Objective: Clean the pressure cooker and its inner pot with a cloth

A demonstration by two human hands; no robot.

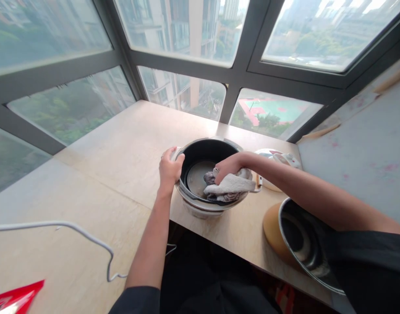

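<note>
Black cloth sleeve (373, 261) closest to my lens, R side, & from it the R arm runs across to the work. I've got a round pale-bodied cooker w/ a black inner wall (200, 211) btwn both hands, sitting at the near edge of a pale wood-look tabletop (105, 187). L hand (170, 168) is on its L side, grasping the rim: thumb over the top, fingers round the outside. R hand (228, 165) is down inside the cooker, R half, bunching a thick grey-white towelling cloth (231, 185); fingertips partly buried, so I can't tell the exact hold there. Cloth's under & around that hand, draped up to the R rim; greyish round floor visible to its L.

Nearby, I see a tan metal pot w/ dark shiny inside (273, 233) tipped on its side below the R forearm, plus a white round lid-like piece (268, 152) just beyond that arm. Far L: white cable (72, 225) & shiny red packet (20, 294), well apart from both hands.
</note>
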